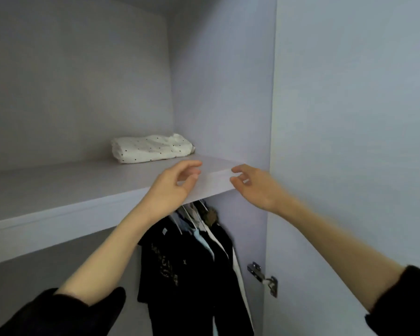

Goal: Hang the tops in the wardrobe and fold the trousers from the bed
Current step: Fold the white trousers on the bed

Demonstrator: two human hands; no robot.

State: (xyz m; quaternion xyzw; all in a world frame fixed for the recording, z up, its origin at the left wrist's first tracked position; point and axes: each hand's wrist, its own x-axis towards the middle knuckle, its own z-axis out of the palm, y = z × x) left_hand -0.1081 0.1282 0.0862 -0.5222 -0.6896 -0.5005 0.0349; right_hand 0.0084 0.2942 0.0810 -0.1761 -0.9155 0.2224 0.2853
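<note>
Folded dotted garment [153, 148] lies mid-frame on shelf [58, 190], likely just stowed. Left hand [174, 184], right hand [255, 187] near shelf edge, fingers loosely spread, empty. Tops [180, 263] hang below.

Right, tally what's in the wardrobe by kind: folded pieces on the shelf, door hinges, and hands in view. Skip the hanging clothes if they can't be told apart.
Folded white dotted garment on the shelf: 1
Metal door hinge: 1
Hands, left hand and right hand, both empty: 2
Hanging clothes: overlapping, cannot count
Total counted: 4
</note>
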